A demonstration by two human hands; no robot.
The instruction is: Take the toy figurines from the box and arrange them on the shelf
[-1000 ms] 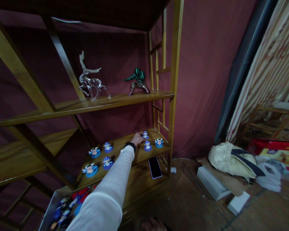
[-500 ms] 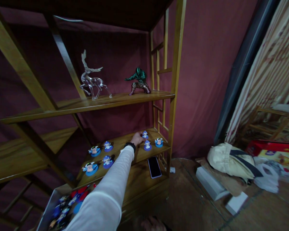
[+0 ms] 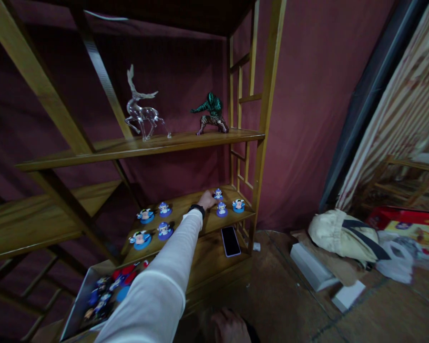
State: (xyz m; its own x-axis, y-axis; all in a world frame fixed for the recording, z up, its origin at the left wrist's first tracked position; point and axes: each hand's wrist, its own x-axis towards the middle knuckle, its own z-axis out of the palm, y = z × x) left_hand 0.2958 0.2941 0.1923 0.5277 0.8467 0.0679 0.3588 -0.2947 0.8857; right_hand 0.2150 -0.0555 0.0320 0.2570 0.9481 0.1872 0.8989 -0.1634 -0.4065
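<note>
In the lower left of the frame, a box (image 3: pixel 81 293) is holding a jumbled pile of figures (image 3: pixel 102 301); these are lying off the shelf (image 3: pixel 182 203). Left of centre, four figures are standing on it: two blue (image 3: pixel 145 216), two purple (image 3: pixel 165 231). At centre, the left hand (image 3: pixel 207 200) is resting at the rear purple figure (image 3: pixel 218 194); whether the fingers are gripping or merely touching, I cannot tell. A front purple figure (image 3: pixel 221 210) is standing close by. At bottom centre, the right hand (image 3: pixel 231 326) is showing loosely bent fingers, its grasp unclear. Farther right, a blue figure (image 3: pixel 238 206) is making this group three, one fewer than the left group.
</note>
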